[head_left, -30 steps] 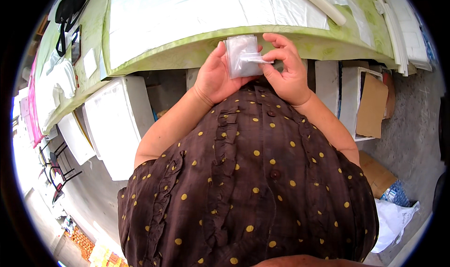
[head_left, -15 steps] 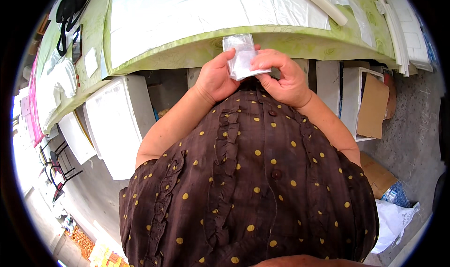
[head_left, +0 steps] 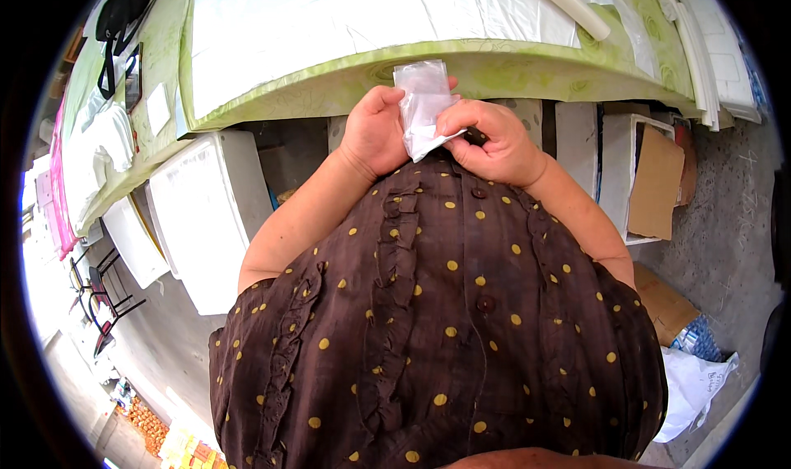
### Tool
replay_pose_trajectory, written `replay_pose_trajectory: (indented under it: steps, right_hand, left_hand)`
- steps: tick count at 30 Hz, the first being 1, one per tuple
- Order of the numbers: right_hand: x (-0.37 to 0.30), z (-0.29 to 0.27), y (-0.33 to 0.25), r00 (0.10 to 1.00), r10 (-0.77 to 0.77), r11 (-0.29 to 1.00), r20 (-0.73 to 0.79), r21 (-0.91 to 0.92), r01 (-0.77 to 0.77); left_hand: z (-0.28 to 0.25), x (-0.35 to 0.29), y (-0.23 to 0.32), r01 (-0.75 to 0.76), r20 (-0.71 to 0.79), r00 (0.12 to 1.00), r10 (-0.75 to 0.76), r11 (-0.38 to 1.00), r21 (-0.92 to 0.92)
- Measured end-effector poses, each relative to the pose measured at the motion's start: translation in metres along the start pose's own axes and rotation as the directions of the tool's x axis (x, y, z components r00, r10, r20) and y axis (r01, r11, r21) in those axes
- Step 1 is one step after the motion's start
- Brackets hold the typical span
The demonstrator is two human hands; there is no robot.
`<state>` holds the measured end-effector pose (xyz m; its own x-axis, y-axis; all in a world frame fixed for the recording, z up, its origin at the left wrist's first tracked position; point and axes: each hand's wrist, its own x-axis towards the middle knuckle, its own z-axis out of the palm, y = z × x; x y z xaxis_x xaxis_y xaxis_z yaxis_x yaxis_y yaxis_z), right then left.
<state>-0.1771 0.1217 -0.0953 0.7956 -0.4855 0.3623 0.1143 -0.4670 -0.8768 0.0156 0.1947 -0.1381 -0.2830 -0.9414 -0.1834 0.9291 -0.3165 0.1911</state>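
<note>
A small stack of folded clear plastic bags (head_left: 423, 86) is held up in front of my chest, just short of the table's front edge. My left hand (head_left: 378, 131) grips it along its left side, with the thumb on top and the other fingers behind. At its lower right corner, my right hand (head_left: 492, 142) pinches a white edge between thumb and forefinger. The sheets look thin, shiny and half see-through. Whether they are bags or loose film I cannot fully make out.
Ahead stands a table under a green patterned cloth (head_left: 313, 98), with a white sheet (head_left: 371, 24) spread on it. A pale roll (head_left: 564, 6) lies at its right. White boxes (head_left: 202, 214) stand below on the left, and a box with a cardboard flap (head_left: 655, 185) on the right.
My right fingers have drawn the lower corner slightly down and curled in more. More of the plastic's upper face shows now. My left hand stays nearly still.
</note>
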Motion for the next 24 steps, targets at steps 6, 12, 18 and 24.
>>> replay_pose_trajectory:
  steps: [6, 12, 18, 24]
  right_hand:
    - [0.002, -0.002, 0.0, 0.996, 0.02, 1.0, 0.091, 0.015, -0.021]
    - [0.007, -0.005, -0.003, 0.998, -0.051, 0.998, 0.045, 0.043, 0.049]
    - [-0.002, 0.0, 0.008, 0.888, 0.336, 0.921, -0.314, 0.304, -0.241]
    - [-0.001, 0.011, 0.003, 0.841, 0.513, 0.857, -0.174, 0.154, -0.491]
  left_hand:
    - [0.009, 0.001, -0.002, 0.063, -0.143, 0.989, -0.046, 0.991, 0.12]
    - [0.008, 0.001, 0.001, 0.035, -0.122, 0.992, -0.022, 0.994, 0.103]
    - [0.014, 0.004, 0.0, -0.181, -0.122, 0.971, 0.204, 0.968, 0.176]
    - [0.01, 0.008, 0.001, -0.163, -0.13, 0.974, 0.185, 0.973, 0.164]
